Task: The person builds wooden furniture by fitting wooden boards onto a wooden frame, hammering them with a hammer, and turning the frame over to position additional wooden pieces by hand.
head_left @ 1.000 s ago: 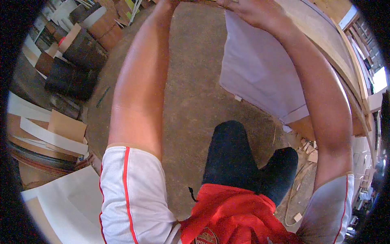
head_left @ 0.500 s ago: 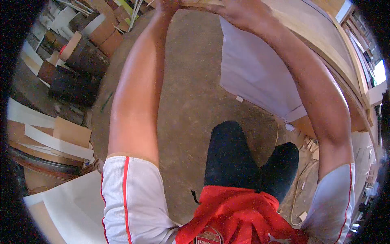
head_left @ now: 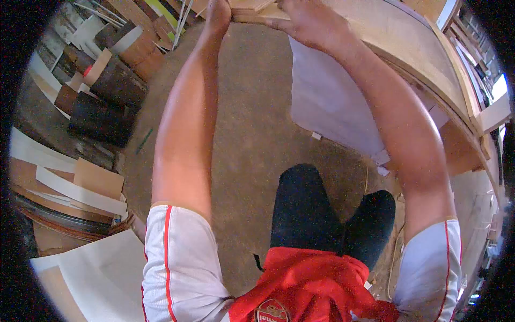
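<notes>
At the top edge of the view, my left hand [head_left: 218, 15] is against the left end of a light wooden panel [head_left: 255, 17]. Its fingers are mostly cut off by the frame, so their grip does not show. My right hand [head_left: 314, 24] lies over the same panel's near edge, farther right. Its thumb is stretched out to the left along the edge, apart from the fingers. A smaller wooden piece [head_left: 251, 5] with a slanted end rests on the panel between the two hands.
A pale sheet [head_left: 335, 99] hangs below the panel on the right. Boards and offcuts [head_left: 80, 182] are stacked along the left, near a black box-like object [head_left: 99, 118]. A large white sheet [head_left: 102, 273] is at lower left. Brown floor [head_left: 247, 118] lies between.
Both hands appear slightly lower in the view, and more of the small wooden piece shows between them. My right forearm and elbow have come inward, to the left.
</notes>
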### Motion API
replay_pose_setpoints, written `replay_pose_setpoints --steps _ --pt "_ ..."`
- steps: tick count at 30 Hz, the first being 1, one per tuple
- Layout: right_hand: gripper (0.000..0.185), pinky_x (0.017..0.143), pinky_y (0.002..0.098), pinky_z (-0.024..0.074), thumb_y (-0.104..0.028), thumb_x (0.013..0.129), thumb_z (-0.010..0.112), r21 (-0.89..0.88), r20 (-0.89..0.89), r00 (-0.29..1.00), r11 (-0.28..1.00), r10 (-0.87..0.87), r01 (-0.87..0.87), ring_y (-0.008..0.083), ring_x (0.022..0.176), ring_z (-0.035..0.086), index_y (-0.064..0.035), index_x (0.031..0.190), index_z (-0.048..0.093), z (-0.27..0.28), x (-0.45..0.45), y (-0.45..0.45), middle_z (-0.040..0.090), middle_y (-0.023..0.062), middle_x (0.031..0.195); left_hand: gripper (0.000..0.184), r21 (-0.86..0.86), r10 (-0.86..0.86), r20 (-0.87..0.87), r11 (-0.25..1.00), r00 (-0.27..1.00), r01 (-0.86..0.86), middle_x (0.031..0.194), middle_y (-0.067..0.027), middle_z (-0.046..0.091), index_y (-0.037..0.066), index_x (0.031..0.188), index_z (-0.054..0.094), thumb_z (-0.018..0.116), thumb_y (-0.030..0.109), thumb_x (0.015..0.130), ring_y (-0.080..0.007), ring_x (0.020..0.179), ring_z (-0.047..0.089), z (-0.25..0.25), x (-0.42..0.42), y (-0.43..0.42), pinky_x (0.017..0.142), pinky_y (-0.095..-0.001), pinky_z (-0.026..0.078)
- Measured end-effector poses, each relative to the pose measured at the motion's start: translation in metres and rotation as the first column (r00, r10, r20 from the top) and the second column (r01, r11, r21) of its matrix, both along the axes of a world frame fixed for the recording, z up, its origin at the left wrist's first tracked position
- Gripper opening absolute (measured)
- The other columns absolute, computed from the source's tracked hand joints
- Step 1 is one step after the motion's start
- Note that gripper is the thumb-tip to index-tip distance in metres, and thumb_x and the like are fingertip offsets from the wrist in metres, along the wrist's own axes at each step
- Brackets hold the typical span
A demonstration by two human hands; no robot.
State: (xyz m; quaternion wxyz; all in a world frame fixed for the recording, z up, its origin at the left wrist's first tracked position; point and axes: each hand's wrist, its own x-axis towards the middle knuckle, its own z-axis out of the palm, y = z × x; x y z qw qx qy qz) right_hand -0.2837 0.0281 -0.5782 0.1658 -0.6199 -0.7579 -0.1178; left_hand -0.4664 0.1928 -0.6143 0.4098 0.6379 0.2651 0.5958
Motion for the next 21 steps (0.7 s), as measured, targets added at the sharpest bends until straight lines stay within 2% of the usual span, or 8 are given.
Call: replay_pose_setpoints --steps 1,4,7,9,13,14,19,21 --pt "0.06 0.096 0.0495 0.0471 -0.054 0.093 0.053 -0.008 -0.004 1.0 1.0 -0.016 0.016 0.0421 0.116 0.058 0.0005 0.117 0.061 -0.004 -0.003 -0.004 0.065 0.0286 0.113 0.069 0.0 0.005 -0.015 1.0 1.0 -0.005 0.129 -0.0149 0.059 -0.002 0.131 0.053 0.036 0.058 0.101 -0.0271 0.127 0.048 -0.001 -0.005 -0.004 0.112 -0.0394 0.026" --pt "0.057 0.09 0.0505 0.0509 -0.055 0.087 0.063 0.091 -0.111 0.993 0.995 0.038 -0.028 0.0388 0.103 0.064 -0.006 0.118 0.061 -0.015 -0.012 -0.009 0.068 0.021 0.105 0.069 0.024 0.057 -0.139 0.998 0.989 -0.054 0.129 -0.0148 0.059 -0.002 0.131 0.053 0.036 0.058 0.101 -0.0271 0.126 0.048 -0.013 -0.025 -0.017 0.112 -0.0396 0.026" --pt "0.059 0.083 0.0523 0.0534 -0.058 0.09 0.057 0.116 -0.005 0.999 0.992 0.047 -0.046 0.0393 0.097 0.067 -0.005 0.117 0.06 -0.012 -0.02 0.0 0.069 0.0225 0.098 0.066 0.228 0.17 -0.302 0.968 0.938 -0.102 0.126 -0.0146 0.061 -0.001 0.128 0.055 0.04 0.057 0.1 -0.0268 0.126 0.048 -0.033 -0.051 -0.029 0.113 -0.041 0.023" --pt "0.058 0.084 0.0518 0.0531 -0.057 0.09 0.057 0.09 -0.066 0.998 0.996 0.0 0.006 0.0395 0.098 0.066 -0.0053 0.117 0.06 -0.013 -0.026 -0.015 0.069 0.0227 0.1 0.062 0.423 0.281 -0.385 0.9 0.879 -0.103 0.12 -0.0142 0.063 0.001 0.124 0.057 0.046 0.056 0.098 -0.0261 0.124 0.048 -0.054 -0.062 -0.037 0.114 -0.0434 0.019" --pt "0.059 0.086 0.0516 0.0526 -0.058 0.09 0.057 0.114 -0.057 0.998 0.993 0.019 -0.013 0.0404 0.099 0.066 -0.0068 0.119 0.061 -0.007 -0.037 -0.059 0.068 0.0231 0.103 0.056 0.59 0.381 -0.421 0.804 0.823 -0.071 0.108 -0.0121 0.067 0.004 0.115 0.06 0.064 0.053 0.089 -0.0263 0.118 0.051 -0.057 -0.063 -0.062 0.114 -0.0472 0.016" --pt "0.06 0.087 0.0517 0.0521 -0.059 0.089 0.057 0.1 -0.055 0.998 0.995 0.014 -0.009 0.0403 0.1 0.065 -0.0077 0.12 0.06 -0.008 -0.036 -0.061 0.068 0.0229 0.104 0.057 0.612 0.434 -0.421 0.784 0.797 -0.103 0.103 -0.0113 0.068 0.004 0.114 0.061 0.074 0.05 0.083 -0.0277 0.112 0.054 -0.05 -0.061 -0.08 0.111 -0.0471 0.022" --pt "0.064 0.09 0.0502 0.0507 -0.065 0.089 0.052 0.082 -0.003 0.998 0.994 -0.067 0.067 0.0376 0.105 0.064 -0.0154 0.129 0.059 -0.007 -0.032 -0.059 0.068 0.0211 0.108 0.052 0.664 0.547 -0.391 0.725 0.74 -0.185 0.095 -0.0115 0.068 0.004 0.11 0.062 0.081 0.04 0.078 -0.0297 0.103 0.057 -0.047 -0.058 -0.076 0.107 -0.046 0.029" --pt "0.063 0.09 0.0493 0.0503 -0.066 0.091 0.047 0.094 0.101 0.982 0.984 -0.161 0.152 0.0356 0.106 0.064 -0.0184 0.132 0.059 -0.005 -0.025 -0.079 0.068 0.0205 0.109 0.05 0.692 0.567 -0.344 0.692 0.748 -0.206 0.091 -0.011 0.068 0.004 0.107 0.063 0.083 0.037 0.076 -0.0299 0.1 0.058 -0.049 -0.056 -0.076 0.105 -0.0457 0.031"
